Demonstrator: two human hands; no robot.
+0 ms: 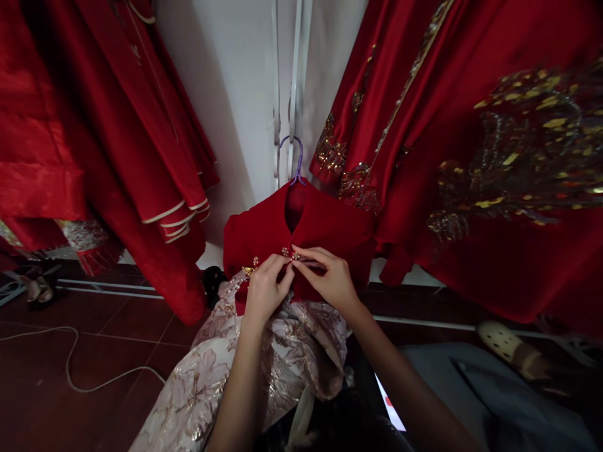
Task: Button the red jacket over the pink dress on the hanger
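Note:
A red jacket (254,226) with a V-shaped neck opening hangs on a purple wire hanger (299,164) in front of me. On its front sit small sparkling beaded ornaments (285,252), close to my fingertips. My right hand (332,276) pinches at a beaded flower ornament (296,256) between thumb and forefinger. Closed beside it, my left hand (267,285) has its fingertips almost meeting those of the right; what they grip is hidden. Left of that hand, a gold ornament with bead strands (248,271) shows on the garment. Pale fabric with a metallic leaf pattern (202,370) spreads below the jacket.
Red garments with light trim (155,157) hang at the left, and sequined red garments (471,263) at the right. Behind is a white wall (226,75) with metal bars. A cable (70,358) and shoes (40,290) lie on the tiled floor; a pale clog (502,339) is at right.

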